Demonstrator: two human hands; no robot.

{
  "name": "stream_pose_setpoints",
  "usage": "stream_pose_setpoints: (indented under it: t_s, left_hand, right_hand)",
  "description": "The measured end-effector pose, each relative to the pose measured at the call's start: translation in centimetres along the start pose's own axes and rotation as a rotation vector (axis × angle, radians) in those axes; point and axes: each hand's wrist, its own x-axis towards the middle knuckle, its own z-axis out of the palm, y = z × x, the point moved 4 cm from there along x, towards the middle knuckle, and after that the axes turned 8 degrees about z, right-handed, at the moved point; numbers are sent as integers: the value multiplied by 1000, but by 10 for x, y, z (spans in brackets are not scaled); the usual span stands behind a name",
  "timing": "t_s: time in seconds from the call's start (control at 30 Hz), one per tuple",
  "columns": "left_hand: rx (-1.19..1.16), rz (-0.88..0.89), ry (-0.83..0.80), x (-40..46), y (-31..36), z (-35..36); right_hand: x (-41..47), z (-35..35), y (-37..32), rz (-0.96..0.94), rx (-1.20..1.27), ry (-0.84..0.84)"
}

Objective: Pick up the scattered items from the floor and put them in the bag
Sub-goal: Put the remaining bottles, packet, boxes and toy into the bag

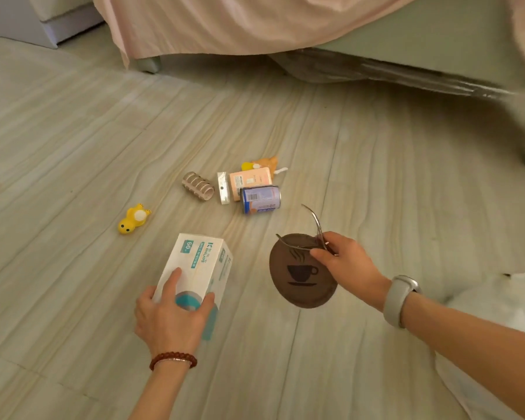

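My left hand (172, 318) grips the near end of a white and teal box (199, 265) on the floor. My right hand (344, 262) pinches a thin metal clip (311, 230) together with a round brown coaster (300, 272) bearing a coffee cup print, held just above the floor. Farther off lie a yellow toy (133, 219), a ribbed hair roller (197, 186), a small white packet (223, 187), a pink box (250, 178), an orange and yellow toy (264, 163) and a blue can (260, 198) on its side. The white bag (497, 316) sits at the right edge.
A bed with a pink cover (225, 22) hanging down runs along the top, its leg (148, 64) on the wood-look floor (73, 131). White furniture (28, 19) stands at the top left.
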Motion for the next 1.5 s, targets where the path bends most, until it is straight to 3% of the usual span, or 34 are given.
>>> stream_pose_setpoints:
  t_s: [0.3, 0.47, 0.6, 0.73, 0.83, 0.9, 0.97, 1.07, 1.13, 1.27, 1.5]
  left_hand:
    - [-272, 467, -101, -60, 198, 23]
    - [-277, 723, -242, -114, 294, 47]
    - [-295, 910, -294, -155, 341, 60]
    - [-222, 1076, -350, -190, 372, 81]
    - [-163, 1159, -380, -209, 385, 99]
    - [-142, 1201, -400, -220, 390, 109]
    - [-138, 1239, -407, -230, 394, 117]
    - [-139, 1307, -424, -245, 399, 128]
    - [-128, 1367, -453, -255, 401, 135]
    - [-63, 1551, -504, -275, 402, 150]
    - [178, 1610, -677, -307, 421, 172]
  right_hand:
    - [-86, -227, 54, -116, 194, 495]
    - [-140, -315, 139, 80, -6, 786]
    - [-169, -335, 209, 339, -216, 723]
    - [-192, -322, 237, 257, -464, 719]
    - [-187, -302, 267, 365, -631, 376]
    - [-186, -302, 281, 397, -586, 275]
    - [-187, -316, 283, 344, -500, 405]
    - [-191, -340, 287, 308, -557, 683]
    - [-186, -352, 295, 362, -660, 674]
    - [-171, -361, 324, 461, -787, 434]
    - [-168, -382, 312, 383, -428, 757]
